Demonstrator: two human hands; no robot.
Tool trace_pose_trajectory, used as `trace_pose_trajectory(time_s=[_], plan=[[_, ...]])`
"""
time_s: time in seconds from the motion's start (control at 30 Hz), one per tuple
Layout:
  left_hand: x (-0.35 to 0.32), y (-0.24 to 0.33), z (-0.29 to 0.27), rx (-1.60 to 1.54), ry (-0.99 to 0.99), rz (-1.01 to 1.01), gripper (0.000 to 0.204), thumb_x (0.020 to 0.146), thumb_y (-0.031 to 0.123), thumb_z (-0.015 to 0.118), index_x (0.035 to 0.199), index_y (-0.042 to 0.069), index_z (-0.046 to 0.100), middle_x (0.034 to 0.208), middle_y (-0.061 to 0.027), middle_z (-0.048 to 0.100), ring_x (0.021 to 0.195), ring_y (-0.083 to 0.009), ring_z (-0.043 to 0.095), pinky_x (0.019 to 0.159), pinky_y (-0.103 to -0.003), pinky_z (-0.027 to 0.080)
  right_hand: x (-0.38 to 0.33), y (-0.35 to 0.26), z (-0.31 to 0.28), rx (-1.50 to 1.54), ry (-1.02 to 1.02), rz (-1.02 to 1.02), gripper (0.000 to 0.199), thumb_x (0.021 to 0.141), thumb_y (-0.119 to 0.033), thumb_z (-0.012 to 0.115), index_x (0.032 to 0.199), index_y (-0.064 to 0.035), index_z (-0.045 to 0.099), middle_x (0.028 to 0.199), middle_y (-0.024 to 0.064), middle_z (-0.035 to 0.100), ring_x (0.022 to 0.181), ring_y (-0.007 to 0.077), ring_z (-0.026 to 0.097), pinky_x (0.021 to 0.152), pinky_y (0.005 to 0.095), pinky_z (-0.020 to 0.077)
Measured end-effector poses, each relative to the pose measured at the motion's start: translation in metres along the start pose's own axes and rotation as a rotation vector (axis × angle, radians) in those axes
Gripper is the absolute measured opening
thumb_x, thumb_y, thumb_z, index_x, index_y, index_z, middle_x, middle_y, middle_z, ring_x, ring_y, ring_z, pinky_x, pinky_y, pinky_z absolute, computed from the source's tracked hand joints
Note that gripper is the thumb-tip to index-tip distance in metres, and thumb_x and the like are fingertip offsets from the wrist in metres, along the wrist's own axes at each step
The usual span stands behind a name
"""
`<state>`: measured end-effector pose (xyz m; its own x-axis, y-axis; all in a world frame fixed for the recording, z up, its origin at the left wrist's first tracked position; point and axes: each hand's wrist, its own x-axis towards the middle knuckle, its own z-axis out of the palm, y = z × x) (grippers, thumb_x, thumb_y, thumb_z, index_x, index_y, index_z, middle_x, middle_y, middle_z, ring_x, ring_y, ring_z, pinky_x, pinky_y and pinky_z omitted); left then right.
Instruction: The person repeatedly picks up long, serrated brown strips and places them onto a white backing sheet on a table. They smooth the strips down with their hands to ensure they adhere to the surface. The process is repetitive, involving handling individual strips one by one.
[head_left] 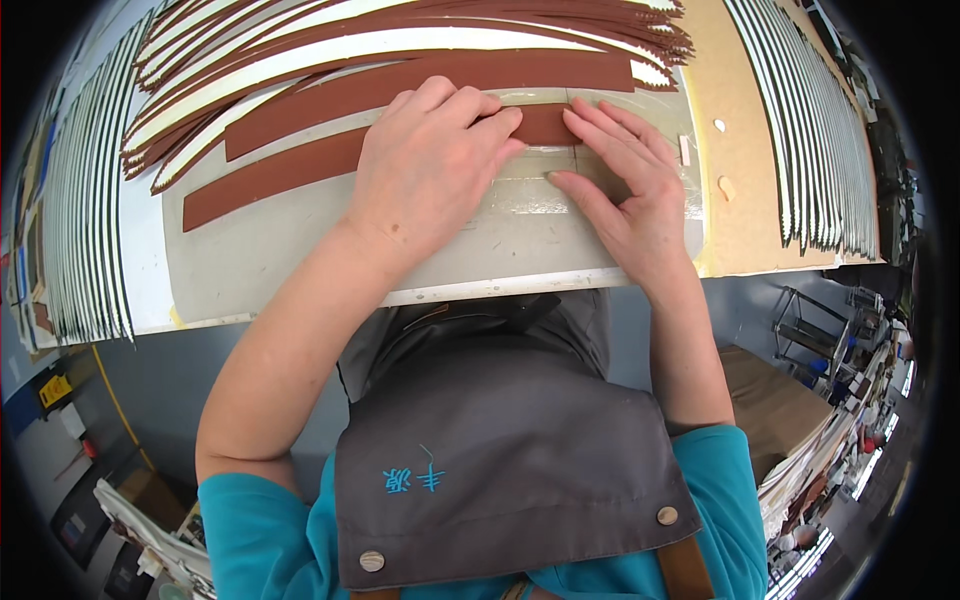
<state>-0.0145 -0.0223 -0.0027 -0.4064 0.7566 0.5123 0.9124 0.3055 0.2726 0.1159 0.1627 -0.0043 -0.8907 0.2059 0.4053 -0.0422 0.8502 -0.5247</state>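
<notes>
A flat reddish-brown strip (270, 182), leather-like, lies slightly slanted on a grey work board (300, 260). My left hand (430, 165) rests across it, fingers bent and pressed together, with the fingertips at the strip; part of the strip is hidden beneath this hand. At the strip's right end is my right hand (635, 185), its fingers stretched out and touching that end, the thumb spread apart below it. Clear tape-like patches (530, 195) show on the board between the hands. Just beyond lies a second brown strip (480, 72).
A pile of brown and white strips (400, 30) with jagged ends fills the far side. Rows of dark-edged strips lie at left (90, 200) and right (810, 130). Small pale scraps (726, 188) sit right of the board. The table's front edge (500, 287) runs before my apron.
</notes>
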Motion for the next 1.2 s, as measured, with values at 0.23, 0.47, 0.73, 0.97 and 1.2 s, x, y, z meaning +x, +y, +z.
trace_pose_trajectory(time_s=[0.23, 0.47, 0.73, 0.97, 1.2], plan=[[0.016, -0.005, -0.02, -0.158, -0.021, -0.058, 0.016, 0.093, 0.02, 0.072, 0.097, 0.005, 0.076, 0.075, -0.0085, 0.068, 0.067, -0.0274, 0.061, 0.063, -0.038, 0.051, 0.017, -0.016, 0.003, 0.492, 0.055, 0.313, 0.019, 0.093, -0.017, 0.079, 0.107, -0.0049, 0.077, 0.088, 0.0017, 0.075, 0.08, 0.0106, 0.067, 0.072, 0.0281, 0.0551], [0.022, 0.009, -0.058, -0.506, -0.289, -0.366, 0.024, 0.098, 0.023, 0.069, 0.092, 0.0, 0.075, 0.065, -0.0038, 0.056, 0.061, -0.0119, 0.05, 0.06, -0.03, 0.045, 0.018, -0.03, -0.011, 1.037, -0.098, 0.561, 0.022, 0.098, -0.027, 0.075, 0.088, -0.0066, 0.074, 0.079, 0.0004, 0.07, 0.064, 0.004, 0.058, 0.057, 0.0225, 0.0498], [0.023, 0.017, -0.071, -0.973, -0.452, -0.725, 0.026, 0.101, 0.028, 0.069, 0.093, 0.004, 0.074, 0.074, 0.0049, 0.061, 0.065, -0.004, 0.053, 0.056, -0.024, 0.049, 0.017, -0.036, -0.021, 1.272, -0.176, 0.617, 0.025, 0.098, -0.025, 0.073, 0.084, -0.0045, 0.07, 0.079, 0.0052, 0.072, 0.057, 0.0088, 0.062, 0.049, 0.0237, 0.0509], [0.017, 0.015, -0.07, -1.035, -0.501, -0.72, 0.026, 0.101, 0.029, 0.067, 0.091, 0.005, 0.071, 0.077, 0.0034, 0.063, 0.065, -0.0032, 0.054, 0.052, -0.024, 0.046, 0.009, -0.036, -0.022, 1.336, -0.171, 0.654, 0.02, 0.098, -0.023, 0.074, 0.088, -0.0061, 0.071, 0.084, 0.0047, 0.072, 0.066, 0.0091, 0.065, 0.051, 0.0255, 0.0542], [0.004, 0.014, -0.061, -0.697, -0.253, -0.437, 0.02, 0.1, 0.016, 0.066, 0.089, -0.001, 0.068, 0.067, -0.0049, 0.057, 0.056, -0.0075, 0.051, 0.052, -0.03, 0.042, 0.011, -0.038, -0.01, 1.159, -0.122, 0.495, 0.016, 0.1, -0.018, 0.072, 0.092, -0.0047, 0.067, 0.079, 0.002, 0.067, 0.064, 0.0069, 0.063, 0.051, 0.0271, 0.0576]])
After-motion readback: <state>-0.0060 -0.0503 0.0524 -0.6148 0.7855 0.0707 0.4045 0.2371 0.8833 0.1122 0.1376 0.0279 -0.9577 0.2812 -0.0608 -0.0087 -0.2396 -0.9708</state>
